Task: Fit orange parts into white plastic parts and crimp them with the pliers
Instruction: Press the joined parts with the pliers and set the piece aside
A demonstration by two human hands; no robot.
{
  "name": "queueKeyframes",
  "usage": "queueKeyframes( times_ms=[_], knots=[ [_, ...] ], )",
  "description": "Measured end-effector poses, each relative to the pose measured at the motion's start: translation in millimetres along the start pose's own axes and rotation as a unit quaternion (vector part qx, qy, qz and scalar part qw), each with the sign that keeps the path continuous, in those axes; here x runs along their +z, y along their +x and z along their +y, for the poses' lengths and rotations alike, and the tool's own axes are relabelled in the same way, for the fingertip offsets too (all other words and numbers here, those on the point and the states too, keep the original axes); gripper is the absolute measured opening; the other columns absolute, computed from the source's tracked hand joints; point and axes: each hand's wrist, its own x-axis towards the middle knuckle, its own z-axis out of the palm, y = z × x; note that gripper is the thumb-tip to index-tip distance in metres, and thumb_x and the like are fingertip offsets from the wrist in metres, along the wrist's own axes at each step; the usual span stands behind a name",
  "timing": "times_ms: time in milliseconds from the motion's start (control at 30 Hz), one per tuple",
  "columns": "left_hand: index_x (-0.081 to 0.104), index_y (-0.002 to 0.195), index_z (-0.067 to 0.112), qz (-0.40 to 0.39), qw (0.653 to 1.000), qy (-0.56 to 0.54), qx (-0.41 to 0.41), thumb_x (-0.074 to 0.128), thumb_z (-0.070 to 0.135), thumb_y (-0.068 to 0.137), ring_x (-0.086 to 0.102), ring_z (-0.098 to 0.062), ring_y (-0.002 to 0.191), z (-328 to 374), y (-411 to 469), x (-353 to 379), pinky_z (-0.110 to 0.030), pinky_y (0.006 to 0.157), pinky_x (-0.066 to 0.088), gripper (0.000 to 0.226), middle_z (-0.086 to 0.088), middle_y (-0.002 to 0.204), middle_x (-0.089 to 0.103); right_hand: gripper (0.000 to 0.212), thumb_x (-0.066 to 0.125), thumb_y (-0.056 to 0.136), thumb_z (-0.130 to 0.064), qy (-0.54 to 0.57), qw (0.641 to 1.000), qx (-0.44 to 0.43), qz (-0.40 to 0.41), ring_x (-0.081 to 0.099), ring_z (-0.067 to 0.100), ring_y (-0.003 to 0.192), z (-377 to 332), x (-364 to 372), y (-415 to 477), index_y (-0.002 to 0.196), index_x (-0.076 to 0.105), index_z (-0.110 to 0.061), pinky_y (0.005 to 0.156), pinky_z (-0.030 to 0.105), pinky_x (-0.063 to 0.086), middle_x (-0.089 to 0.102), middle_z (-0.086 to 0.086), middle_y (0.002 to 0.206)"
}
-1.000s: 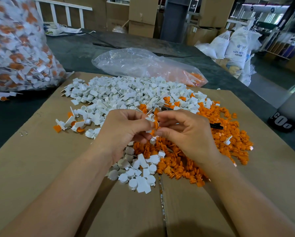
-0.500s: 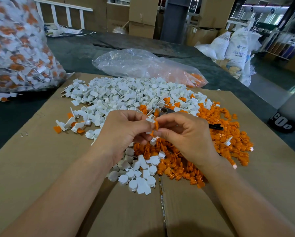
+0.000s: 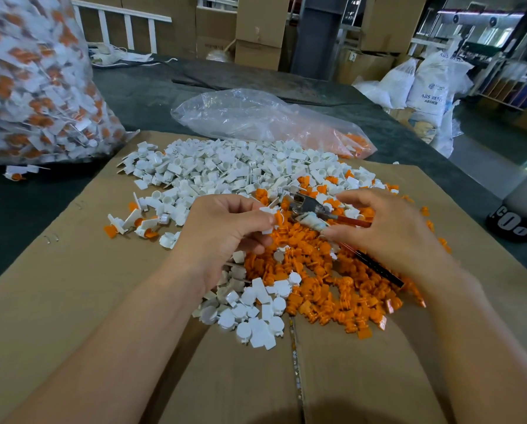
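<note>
Two bare hands work above a cardboard sheet (image 3: 72, 301), seen from the head camera looking down. The left hand (image 3: 225, 228) pinches a white plastic part (image 3: 268, 217) between thumb and curled fingers, with an orange part (image 3: 279, 216) showing at its edge. The right hand (image 3: 387, 231) is apart from the left and blurred. It arches over the pliers (image 3: 305, 206), its thumb tip at the cloth-wrapped handle. Whether it has a firm grip cannot be told.

The pliers lie on a heap of orange parts (image 3: 332, 286), metal head pointing toward the left hand and just beside the pinched piece. One handle runs under the right palm. A heap of white parts (image 3: 225, 169) spreads beyond both hands.

The step in hand looks like taking up the pliers to crimp. To do it well, the left hand should keep the piece steady with the orange insert seated fully. The jaws should close squarely on the joint, clear of the fingertips.

A clear plastic bag (image 3: 256, 117) lies further back, and a full bag of assembled pieces (image 3: 26, 87) stands far left.
</note>
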Motion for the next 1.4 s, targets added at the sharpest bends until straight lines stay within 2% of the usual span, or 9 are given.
queueKeyframes(
  times_ms=[133,300,400,500,733,900,1067,1167,1400],
  knots=[
    [0.062,0.062,0.004,0.0,1.0,-0.013,-0.004,0.068,-0.006,0.073,0.058,-0.012,0.043,0,1,0,-0.017,0.041,0.046,0.016,-0.002,0.049,0.06,0.1,0.054,0.056,-0.073,-0.139,0.978,0.068,-0.143,0.023,0.018,0.137,14,-6,2,0.142,0.027,-0.029,0.109,0.039,0.021,0.026,-0.002,0.151],
    [0.062,0.063,0.004,-0.001,1.0,-0.019,-0.002,0.067,-0.006,0.074,0.058,-0.012,0.043,-1,1,0,-0.016,0.04,0.045,0.016,-0.003,0.049,0.06,0.102,0.055,0.064,-0.073,-0.204,0.96,0.075,-0.176,0.014,0.018,0.141,25,5,7,0.146,0.014,-0.028,0.113,0.051,0.007,0.015,-0.002,0.154],
    [0.062,0.065,0.003,-0.002,1.0,-0.022,-0.002,0.067,-0.006,0.074,0.058,-0.012,0.043,-1,1,0,-0.017,0.04,0.045,0.014,-0.003,0.049,0.06,0.103,0.056,0.062,-0.074,-0.192,0.962,0.079,-0.175,0.019,0.021,0.139,26,8,10,0.146,0.016,-0.029,0.111,0.047,0.017,0.018,-0.001,0.153],
    [0.062,0.067,0.002,0.002,1.0,-0.026,-0.002,0.067,-0.006,0.074,0.058,-0.013,0.043,-2,1,0,-0.017,0.04,0.045,0.012,-0.003,0.049,0.06,0.098,0.059,0.061,-0.074,-0.186,0.967,0.081,-0.151,0.029,0.024,0.133,25,7,11,0.142,0.026,-0.031,0.106,0.041,0.028,0.029,-0.001,0.147],
    [0.061,0.069,0.002,-0.013,1.0,-0.022,-0.006,0.068,-0.003,0.075,0.061,-0.012,0.048,-6,2,1,-0.017,0.043,0.047,0.01,-0.001,0.052,0.061,0.061,0.066,0.069,-0.046,-0.248,0.968,0.02,-0.005,0.041,0.02,0.109,12,6,10,0.124,0.05,-0.025,0.096,0.036,0.027,0.053,0.001,0.119],
    [0.059,0.067,0.008,0.004,0.999,-0.043,-0.002,0.065,-0.001,0.079,0.064,-0.012,0.052,-6,4,1,-0.018,0.042,0.046,0.017,0.001,0.055,0.062,0.052,0.065,0.076,-0.019,-0.116,0.988,0.003,0.106,0.044,0.019,0.102,7,-5,5,0.125,0.049,-0.016,0.083,0.034,0.036,0.053,0.005,0.116],
    [0.055,0.068,0.011,0.025,0.999,-0.025,0.015,0.059,-0.003,0.085,0.056,-0.007,0.047,-9,4,6,-0.018,0.038,0.04,0.022,0.004,0.054,0.057,0.037,0.064,0.075,-0.007,-0.13,0.973,-0.033,0.189,0.043,0.024,0.101,4,-12,-3,0.112,0.06,-0.015,0.077,0.027,0.021,0.061,0.005,0.108],
    [0.055,0.072,0.012,0.044,0.997,-0.03,0.047,0.058,0.0,0.085,0.051,-0.005,0.046,-10,3,8,-0.018,0.037,0.037,0.019,0.007,0.052,0.055,0.032,0.064,0.073,-0.012,-0.18,0.968,-0.028,0.172,0.042,0.027,0.095,-2,-11,-5,0.105,0.064,-0.015,0.069,0.028,0.013,0.065,0.007,0.099],
    [0.052,0.072,0.015,0.083,0.987,-0.089,0.109,0.058,0.002,0.086,0.042,-0.004,0.043,-9,2,10,-0.016,0.036,0.03,0.02,0.005,0.052,0.047,0.038,0.061,0.077,-0.021,-0.169,0.978,-0.056,0.109,0.042,0.026,0.101,-14,4,-4,0.115,0.055,-0.013,0.077,0.032,0.024,0.058,0.008,0.11]
  ],
)
